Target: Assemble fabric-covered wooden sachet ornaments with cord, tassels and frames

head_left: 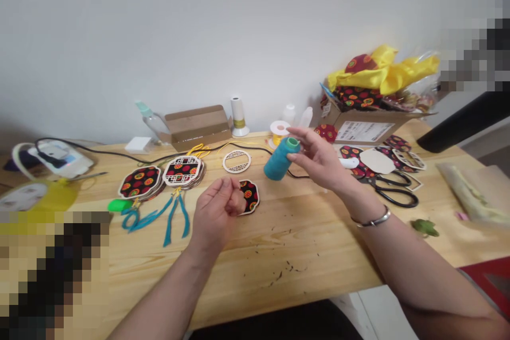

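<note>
My right hand [316,159] grips a teal spool of thread [278,162] by its upper end, holding it tilted above the table. To its left my left hand [218,203] is closed, fingertips pinched together; whatever is between them is too small to make out. Partly hidden behind that hand lies a fabric-covered panel [251,196] with a red and orange pattern on black and a pale wooden rim. A round wooden lattice frame [236,161] lies just beyond. Stacked patterned panels [183,171] with teal tassels [175,220] rest farther left.
Black-handled scissors [398,194] lie at the right, near patterned pieces. Behind them stands a cardboard box [364,130] heaped with yellow cloth [398,77]. A black cable [159,158] crosses the back of the table. A white thread cone [238,117] and spray bottle [153,122] stand by the wall.
</note>
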`<state>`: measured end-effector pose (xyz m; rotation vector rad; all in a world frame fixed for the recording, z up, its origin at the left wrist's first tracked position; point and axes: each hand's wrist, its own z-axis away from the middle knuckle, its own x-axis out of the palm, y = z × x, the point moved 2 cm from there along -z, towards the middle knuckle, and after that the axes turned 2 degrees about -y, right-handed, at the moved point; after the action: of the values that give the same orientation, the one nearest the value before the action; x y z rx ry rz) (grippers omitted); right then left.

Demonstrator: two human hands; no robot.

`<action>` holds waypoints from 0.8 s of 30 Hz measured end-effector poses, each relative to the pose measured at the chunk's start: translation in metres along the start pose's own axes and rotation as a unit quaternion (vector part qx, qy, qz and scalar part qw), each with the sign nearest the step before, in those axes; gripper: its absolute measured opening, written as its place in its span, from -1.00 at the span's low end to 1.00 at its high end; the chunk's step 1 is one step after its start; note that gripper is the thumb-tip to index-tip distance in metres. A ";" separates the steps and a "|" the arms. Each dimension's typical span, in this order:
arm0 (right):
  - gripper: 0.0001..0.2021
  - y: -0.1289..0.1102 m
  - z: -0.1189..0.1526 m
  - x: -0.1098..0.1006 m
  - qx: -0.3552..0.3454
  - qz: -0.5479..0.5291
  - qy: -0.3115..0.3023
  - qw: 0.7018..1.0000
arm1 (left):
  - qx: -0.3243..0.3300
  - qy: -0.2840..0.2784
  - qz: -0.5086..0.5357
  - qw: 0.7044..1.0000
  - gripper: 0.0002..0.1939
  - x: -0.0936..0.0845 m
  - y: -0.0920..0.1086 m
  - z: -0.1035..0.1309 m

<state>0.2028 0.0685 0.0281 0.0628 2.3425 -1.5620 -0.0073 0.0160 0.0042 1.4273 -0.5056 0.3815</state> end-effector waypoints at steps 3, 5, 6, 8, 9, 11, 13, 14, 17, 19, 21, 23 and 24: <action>-0.53 0.004 0.002 0.005 0.005 0.041 -0.015 0.999 | 0.001 0.010 -0.008 1.000 -0.82 -0.001 -0.002 0.000; -0.53 0.005 0.002 0.007 0.005 0.058 -0.019 0.998 | 0.011 0.016 -0.015 1.000 -0.81 -0.003 -0.002 0.000; -0.53 0.004 0.003 0.008 0.005 0.063 -0.022 0.998 | 0.021 0.022 -0.022 0.999 -0.81 -0.004 -0.002 0.000; -0.53 0.000 0.003 0.008 0.006 0.047 -0.035 0.998 | 0.049 0.038 -0.048 0.997 -0.83 -0.005 -0.001 -0.001; -0.53 -0.003 0.004 0.008 0.010 0.024 -0.047 0.999 | 0.059 0.045 -0.068 0.995 -0.84 -0.005 -0.001 -0.001; -0.52 -0.012 0.006 0.007 0.022 -0.049 -0.076 0.996 | 0.055 0.047 -0.106 0.992 -0.78 -0.004 -0.001 -0.001; -0.52 -0.022 0.008 0.006 0.029 -0.129 -0.107 0.985 | 0.012 0.035 -0.122 0.992 -0.65 -0.003 -0.003 -0.001; -0.52 -0.027 0.010 0.006 0.029 -0.161 -0.117 0.980 | -0.020 0.019 -0.119 0.993 -0.61 -0.002 -0.005 0.000; -0.51 -0.033 0.011 0.002 0.032 -0.208 -0.116 0.971 | -0.102 -0.063 -0.116 0.986 -0.57 -0.001 -0.010 0.002; -0.50 -0.029 0.010 -0.002 0.039 -0.214 -0.093 0.972 | -0.110 -0.101 -0.129 0.980 -0.60 -0.001 -0.011 0.003; -0.50 -0.022 0.007 -0.007 0.047 -0.217 -0.066 0.973 | -0.090 -0.098 -0.131 0.982 -0.65 -0.003 -0.011 0.003; -0.51 -0.015 0.004 -0.010 0.053 -0.227 -0.040 0.972 | -0.078 -0.085 -0.108 0.987 -0.70 -0.004 -0.010 0.002; -0.51 -0.012 0.002 -0.012 0.055 -0.232 -0.030 0.971 | -0.074 -0.082 -0.091 0.990 -0.71 -0.004 -0.010 0.002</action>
<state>0.2122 0.0630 0.0418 -0.5364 2.3307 -1.8669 -0.0052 0.0132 -0.0060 1.3546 -0.5211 0.0794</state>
